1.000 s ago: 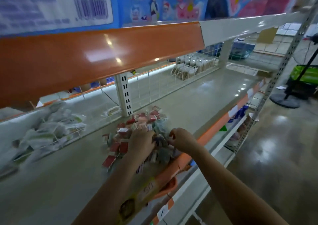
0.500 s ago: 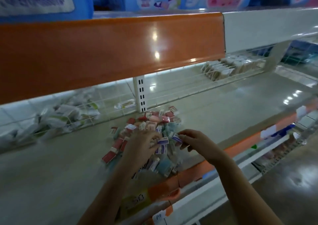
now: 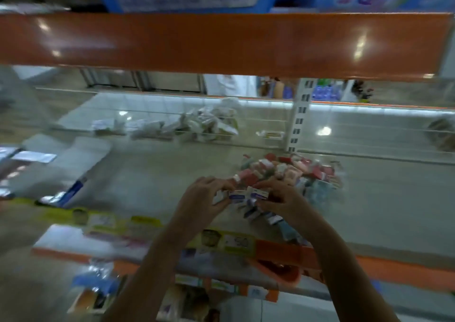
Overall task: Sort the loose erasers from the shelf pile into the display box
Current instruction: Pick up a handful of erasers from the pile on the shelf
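Head view, blurred: our left hand (image 3: 204,198) and right hand (image 3: 283,198) meet at the near side of the eraser pile (image 3: 290,174), each pinching a small white-and-blue eraser (image 3: 237,196). The pile lies on the shelf (image 3: 160,181) toward its front edge. We can't make out the display box.

A person's left hand (image 3: 205,198) and right hand (image 3: 280,198) each pinch a small white-and-blue eraser (image 3: 237,196) above a grey shelf (image 3: 152,181), just in front of a loose eraser pile (image 3: 290,171); the picture is motion-blurred.
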Demonstrator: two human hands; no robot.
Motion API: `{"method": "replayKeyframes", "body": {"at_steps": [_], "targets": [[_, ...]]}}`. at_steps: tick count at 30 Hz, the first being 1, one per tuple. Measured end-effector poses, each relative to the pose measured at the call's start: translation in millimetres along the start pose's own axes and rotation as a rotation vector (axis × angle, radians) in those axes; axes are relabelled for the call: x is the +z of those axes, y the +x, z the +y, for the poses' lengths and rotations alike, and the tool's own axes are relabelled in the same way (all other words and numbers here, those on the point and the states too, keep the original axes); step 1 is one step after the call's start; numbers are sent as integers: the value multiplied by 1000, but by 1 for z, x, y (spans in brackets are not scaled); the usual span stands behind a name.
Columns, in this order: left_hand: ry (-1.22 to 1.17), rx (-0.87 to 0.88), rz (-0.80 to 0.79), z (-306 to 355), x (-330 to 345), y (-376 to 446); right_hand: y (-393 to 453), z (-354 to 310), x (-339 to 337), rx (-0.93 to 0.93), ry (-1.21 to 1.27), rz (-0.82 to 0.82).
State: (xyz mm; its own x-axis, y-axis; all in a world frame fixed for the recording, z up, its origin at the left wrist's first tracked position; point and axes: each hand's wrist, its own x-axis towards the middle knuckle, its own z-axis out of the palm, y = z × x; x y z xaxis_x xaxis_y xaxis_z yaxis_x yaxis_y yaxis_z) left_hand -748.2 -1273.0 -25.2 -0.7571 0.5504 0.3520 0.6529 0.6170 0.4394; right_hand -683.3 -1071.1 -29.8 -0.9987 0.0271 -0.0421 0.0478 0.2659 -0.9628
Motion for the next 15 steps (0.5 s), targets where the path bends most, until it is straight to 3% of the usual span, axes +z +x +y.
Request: {"method": "replayKeyframes", "body": {"at_steps": [7,15], "targets": [[130,-180,45,-67,-74,-67,40,-28,105,-150,-226,-69],[207,-323,51,-162,-173,-145,77,-73,256,-288,-276,-119]]}}
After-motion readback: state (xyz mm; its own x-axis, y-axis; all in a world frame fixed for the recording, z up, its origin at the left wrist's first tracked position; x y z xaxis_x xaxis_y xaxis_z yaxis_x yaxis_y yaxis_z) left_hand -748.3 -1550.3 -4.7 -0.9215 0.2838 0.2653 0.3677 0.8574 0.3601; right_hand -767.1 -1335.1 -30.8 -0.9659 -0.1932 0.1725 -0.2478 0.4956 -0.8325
